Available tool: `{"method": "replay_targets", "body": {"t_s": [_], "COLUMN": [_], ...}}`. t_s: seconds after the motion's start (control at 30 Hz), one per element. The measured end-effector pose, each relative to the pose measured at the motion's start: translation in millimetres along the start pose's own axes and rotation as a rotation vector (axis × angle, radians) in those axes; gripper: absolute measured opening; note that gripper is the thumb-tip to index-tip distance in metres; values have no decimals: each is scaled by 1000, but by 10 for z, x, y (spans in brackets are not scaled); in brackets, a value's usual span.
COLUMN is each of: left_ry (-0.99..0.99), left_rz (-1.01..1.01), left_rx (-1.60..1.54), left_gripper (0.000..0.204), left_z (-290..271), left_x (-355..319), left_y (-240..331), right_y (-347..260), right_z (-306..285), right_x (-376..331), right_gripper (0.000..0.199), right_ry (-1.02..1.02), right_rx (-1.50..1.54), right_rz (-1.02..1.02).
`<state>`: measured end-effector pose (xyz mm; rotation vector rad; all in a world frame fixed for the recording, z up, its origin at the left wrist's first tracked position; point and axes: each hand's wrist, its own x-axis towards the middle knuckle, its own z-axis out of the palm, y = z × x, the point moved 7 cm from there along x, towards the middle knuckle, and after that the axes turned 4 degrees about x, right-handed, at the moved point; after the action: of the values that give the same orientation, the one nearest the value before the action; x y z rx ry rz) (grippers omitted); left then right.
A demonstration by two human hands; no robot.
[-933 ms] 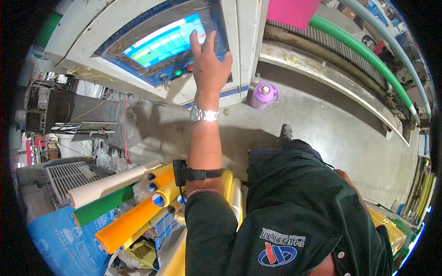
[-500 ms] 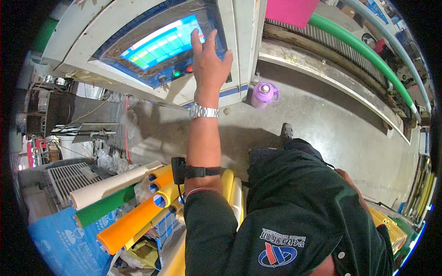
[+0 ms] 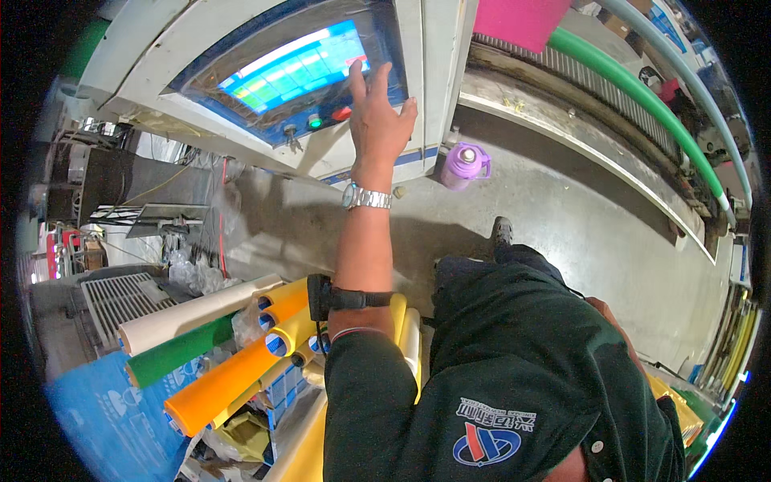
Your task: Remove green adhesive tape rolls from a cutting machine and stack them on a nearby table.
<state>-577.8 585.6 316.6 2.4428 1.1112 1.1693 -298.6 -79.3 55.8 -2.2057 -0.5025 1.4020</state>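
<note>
At the machine's touchscreen (image 3: 301,68), the left hand (image 3: 377,120) spreads open, grasping nothing; tap lightly with one fingertip. Right hand hidden.

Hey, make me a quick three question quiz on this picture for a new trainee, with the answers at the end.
1. True or false: the left hand reaches up to the touchscreen.
2. Which colour is the jug on the floor? A purple, B black, C red.
3. What is worn on the left wrist?

Key: 1 true. 2 A. 3 a silver watch.
</note>
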Motion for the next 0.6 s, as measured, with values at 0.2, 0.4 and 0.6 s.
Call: {"method": "replay_targets", "body": {"t_s": [0.2, 0.4, 0.6], "left_ry": [-73, 46, -199], "left_rz": [-92, -57, -106], "left_rx": [-30, -227, -435], "left_gripper": [64, 62, 57], "left_z": [15, 76, 382], "left_x": [-12, -415, -940], "left_y": [-79, 84, 656], "right_y": [-400, -863, -1180], "right_z": [57, 195, 230], "right_x": [-93, -236, -294], "right_gripper": [49, 49, 50], "right_ry": [-55, -95, -150], "right_rx": [-201, -175, -142], "right_rz": [-115, -50, -20]}}
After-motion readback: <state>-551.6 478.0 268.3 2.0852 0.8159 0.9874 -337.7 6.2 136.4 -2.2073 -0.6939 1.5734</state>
